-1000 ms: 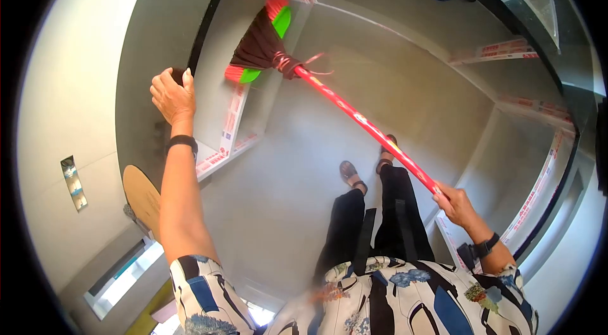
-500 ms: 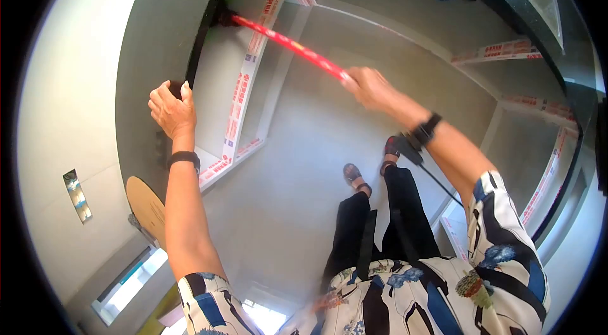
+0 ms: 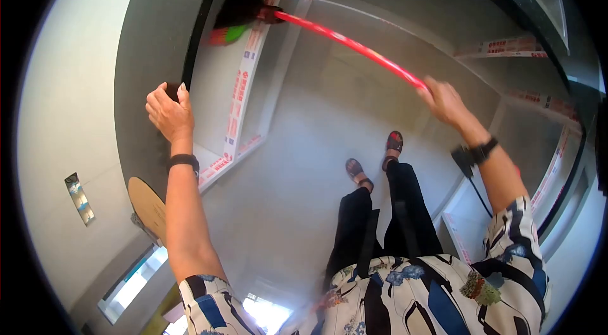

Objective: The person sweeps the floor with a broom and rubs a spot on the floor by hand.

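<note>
My right hand (image 3: 445, 102) is closed round the end of a long red broom handle (image 3: 354, 47). At its far end the broom head (image 3: 239, 7), with dark, green and orange bristles, is blurred and sits over the white cabinet compartment under the counter. My left hand (image 3: 170, 112) is at the edge of the dark grey countertop (image 3: 149, 63), with fingers bent and thumb raised. A dark patch shows between that thumb and fingers; what it is I cannot make out.
White cabinet frames (image 3: 237, 101) with red-printed protective tape line the left side, with more taped shelves (image 3: 506, 48) at right. A round tan board (image 3: 147, 205) leans by the counter. Grey floor (image 3: 304, 145) lies around my feet; a wall socket box (image 3: 79, 199) is at left.
My right hand has moved right, drawing the broom with it. The broom head has come out from beside the counter edge into fuller view. My left hand has stayed about where it was.
</note>
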